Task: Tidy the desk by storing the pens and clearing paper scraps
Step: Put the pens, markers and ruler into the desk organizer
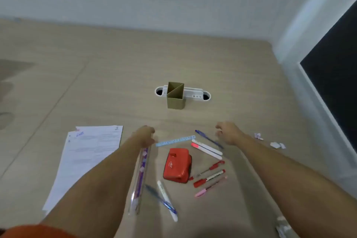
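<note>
- A wooden desk (222,67) seen from above, with both bare forearms reaching forward over it; an orange sleeve (38,231) shows at the near left edge
- The left hand (145,134) is curled with fingers folded under; it rests at the far end of a long clear ruler (139,181) with a purple pattern, which runs back toward the person beside the left forearm; whether the hand grips the ruler cannot be told
- The right hand (229,133) hovers loosely curled, fingers apart and holding nothing; a blue pen (208,139) lies just to its left, angled across the desk
- Between the two hands lies a short pale blue ruler (175,140); just nearer than it, two white markers (207,149) side by side, one with a pink tip
- A red hole punch (177,168) sits nearer than both hands, between the forearms
- Right of the punch, three pens (210,178) in red and pink lie close together; left of it, a white marker (167,200) and a second blue pen (161,199) cross
- A tan pen holder (175,100), divided diagonally and empty, stands well beyond the hands, in front of a white cable slot (195,93)
- Paper scraps (276,145) lie to the right of the right hand; more blurred scraps (282,226) sit by the right elbow
- Printed sheets (87,156) lie left of the left forearm
</note>
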A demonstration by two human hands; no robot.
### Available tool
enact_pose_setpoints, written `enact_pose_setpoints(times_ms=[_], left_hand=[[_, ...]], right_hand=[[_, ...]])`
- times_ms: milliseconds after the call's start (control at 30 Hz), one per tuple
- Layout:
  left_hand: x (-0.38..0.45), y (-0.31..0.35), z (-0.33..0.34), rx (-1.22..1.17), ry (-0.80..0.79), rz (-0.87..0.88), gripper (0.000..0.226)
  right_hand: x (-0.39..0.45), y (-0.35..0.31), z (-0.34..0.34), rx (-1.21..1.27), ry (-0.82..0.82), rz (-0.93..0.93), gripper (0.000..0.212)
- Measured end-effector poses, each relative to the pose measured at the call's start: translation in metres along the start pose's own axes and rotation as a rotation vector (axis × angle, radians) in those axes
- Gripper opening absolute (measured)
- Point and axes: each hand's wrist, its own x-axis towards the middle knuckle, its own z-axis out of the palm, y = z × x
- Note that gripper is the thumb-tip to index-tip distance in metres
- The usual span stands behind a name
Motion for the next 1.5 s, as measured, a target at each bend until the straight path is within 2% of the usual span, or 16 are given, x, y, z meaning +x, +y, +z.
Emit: enact_pose_setpoints(times_ms=[133,367,533,633,733,867,1000,1067,1133,1233,1333,1400,1500], left_hand=[[0.008,0.016,0.022,0.015,-0.063,0.041,0.043],[0.043,0.029,0.040,-0.009,0.024,0.032,0.033],[0.058,0.031,0.044,0.055,0.007,0.054,0.026],[0.058,0.029,0.048,0.077,0.011,0.074,0.029],[0.056,0.029,0.051,0.140,0.029,0.130,0.029],[0.050,0.025,0.053,0.038,0.037,0.176,0.021],[0.046,0.013,0.049,-0.155,0.042,0.181,0.025],[0.043,0.006,0.042,-0.264,0.117,0.186,0.022],[0.041,0.003,0.029,-0.474,0.245,0.190,0.017],[0.047,0.013,-0.009,-0.802,0.403,0.218,0.018],[0.069,0.030,-0.051,-0.989,0.531,0.191,0.026],[0.088,0.043,-0.078,-1.152,0.598,0.171,0.025],[0.117,0.057,-0.105,-1.235,0.723,0.132,0.012]], right_hand=[[0.006,-0.009,0.029,0.013,-0.059,0.034,0.027],[0.030,-0.013,0.065,-0.001,-0.028,0.119,0.022],[0.043,-0.011,0.070,0.053,-0.034,0.165,0.025],[0.041,-0.011,0.068,0.173,-0.026,0.121,0.008],[0.032,-0.013,0.072,0.220,-0.041,0.035,0.005],[0.021,-0.016,0.084,0.097,-0.071,-0.058,0.011],[0.023,-0.014,0.088,-0.136,0.000,-0.133,0.025],[0.025,-0.014,0.088,-0.194,0.034,-0.146,0.026],[0.027,-0.019,0.080,-0.029,0.084,-0.060,0.021],[0.033,-0.036,0.056,0.435,0.316,0.012,0.009],[0.052,-0.071,0.019,0.860,0.506,0.145,0.039],[0.073,-0.095,-0.009,1.183,0.559,0.265,0.041],[0.106,-0.117,-0.041,1.352,0.569,0.284,0.036]])
